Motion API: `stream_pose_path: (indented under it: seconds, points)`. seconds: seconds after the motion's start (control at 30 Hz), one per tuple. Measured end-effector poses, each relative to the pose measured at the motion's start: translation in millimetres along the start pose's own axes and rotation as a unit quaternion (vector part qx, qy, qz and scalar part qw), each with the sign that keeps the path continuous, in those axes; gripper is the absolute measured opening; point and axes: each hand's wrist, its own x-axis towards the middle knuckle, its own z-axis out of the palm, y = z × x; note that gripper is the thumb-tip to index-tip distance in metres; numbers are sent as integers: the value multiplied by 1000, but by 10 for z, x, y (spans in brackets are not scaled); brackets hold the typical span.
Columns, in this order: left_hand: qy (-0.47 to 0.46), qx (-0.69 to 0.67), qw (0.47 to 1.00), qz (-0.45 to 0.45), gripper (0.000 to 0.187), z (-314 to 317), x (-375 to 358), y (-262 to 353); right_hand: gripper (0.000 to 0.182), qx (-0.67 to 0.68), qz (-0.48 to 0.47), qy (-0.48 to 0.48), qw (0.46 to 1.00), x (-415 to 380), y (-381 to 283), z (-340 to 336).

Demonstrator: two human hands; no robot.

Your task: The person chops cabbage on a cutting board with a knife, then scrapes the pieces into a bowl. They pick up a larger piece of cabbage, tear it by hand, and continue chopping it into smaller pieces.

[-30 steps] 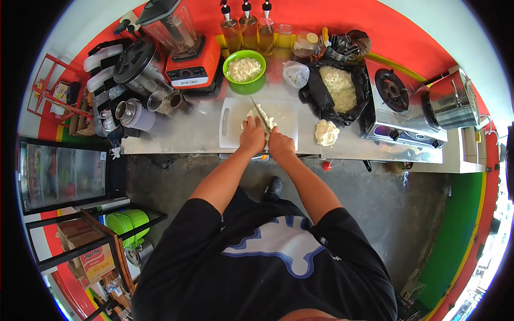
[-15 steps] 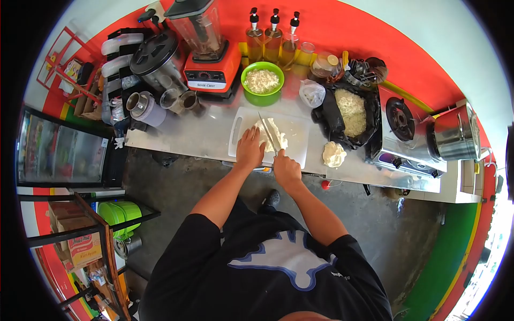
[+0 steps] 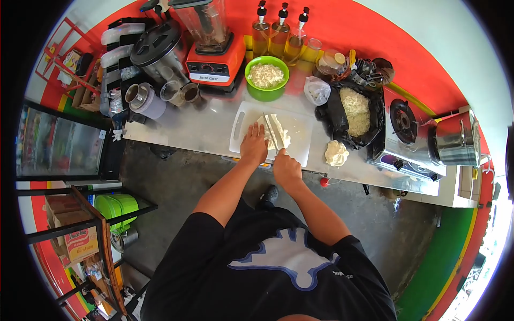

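The right hand's fingers [image 3: 287,170] are clamped on the knife [image 3: 276,138], its blade pointing away and slightly left across the white food [image 3: 282,132]. The left hand's fingers [image 3: 254,145], slightly apart, press the food's left side. Beneath lie the cutting board [image 3: 301,146] and metal surface [image 3: 206,130], before a red wall [image 3: 348,27].

A person's right hand [image 3: 287,170] grips a knife [image 3: 272,131] over a pale, cream-colored mass [image 3: 279,131] on a white cutting board [image 3: 300,141], while the left hand [image 3: 254,144] presses the mass, fingers spread. Beyond the board, on the metal table [image 3: 214,120], stands a green bowl [image 3: 266,92] of shredded pale food [image 3: 266,76], 3 pump bottles [image 3: 278,38] behind it. Right of the board sit a 2nd pale mass [image 3: 336,153] and an open black bag [image 3: 336,119].
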Motion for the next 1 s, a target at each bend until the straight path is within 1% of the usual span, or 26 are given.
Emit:
stream_pose_path:
  seconds: [0.03,0.1,0.17,0.43,0.5,0.73,0.8,0.87,0.93,1.0]
  points:
    - [-1,7,1000,-3,61,-6,0,10,16,2,5,-2,1000,-9,0,-18]
    - [-10,17,1000,-3,61,27,-57,-3,15,-9,-7,-38,999,-34,-10,-40]
    - [1,6,1000,-10,62,68,-63,-9,16,4,3,-35,999,-26,21,85]
    - [-13,15,1000,-11,62,43,-92,30,17,23,27,-40,999,54,-7,243]
    - [-11,20,1000,-12,62,29,-70,19,23,21,36,-58,997,137,-41,250]
    - [-8,28,1000,-3,63,86,-97,-22,20,54,37,-24,998,395,-81,236]
    - [-3,21,1000,-3,63,106,-104,-29,19,31,37,-17,999,381,-81,254]
    - [23,-2,1000,10,63,103,-121,-34,19,38,42,-12,998,350,-38,269]
    - [25,-2,1000,16,64,125,-114,-63,19,44,47,-6,998,320,4,321]
    - [28,-2,999,19,64,142,-103,-88,20,46,62,19,997,256,45,354]
